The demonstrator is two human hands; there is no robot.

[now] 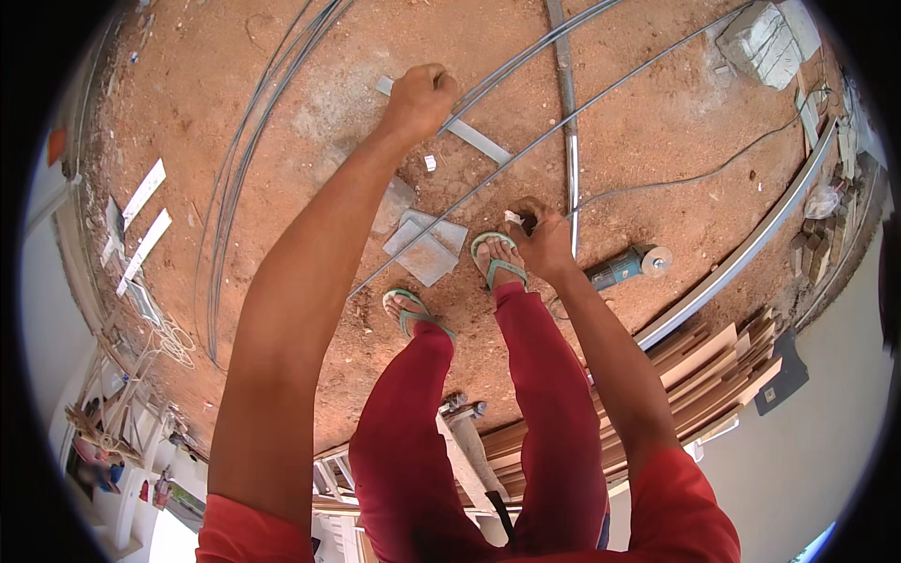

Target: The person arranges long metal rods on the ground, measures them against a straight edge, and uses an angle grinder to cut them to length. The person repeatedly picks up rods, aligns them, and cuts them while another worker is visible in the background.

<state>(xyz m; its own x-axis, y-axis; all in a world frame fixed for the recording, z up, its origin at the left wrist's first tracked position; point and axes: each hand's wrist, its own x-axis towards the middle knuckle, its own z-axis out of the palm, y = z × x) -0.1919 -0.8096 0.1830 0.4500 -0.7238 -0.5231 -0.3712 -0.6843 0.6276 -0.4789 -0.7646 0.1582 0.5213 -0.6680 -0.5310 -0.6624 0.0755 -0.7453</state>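
My left hand (pixel 422 98) is closed into a fist above the reddish dirt ground; whatever is inside it is hidden. Several thin metal rods (pixel 507 73) run up to the heel of that hand. Beneath it lies a flat grey strip (pixel 481 142). My right hand (pixel 546 239) is pinched, with a small white piece (pixel 513 218) at its fingertips, above my right foot. A single long rod (pixel 526 152) slants across between my hands. Grey square plates (pixel 435 258) lie by my feet, and a small white scrap (pixel 430 162) rests farther up.
A blue angle grinder (pixel 615 271) lies right of my right hand. Beyond are a metal pipe (pixel 572 169), a dark cable (pixel 694 178), a long pale metal profile (pixel 741 258) and stacked wooden planks (pixel 723 371). Bent rods (pixel 230 188) curve along the left. A concrete block (pixel 762 45) sits far right.
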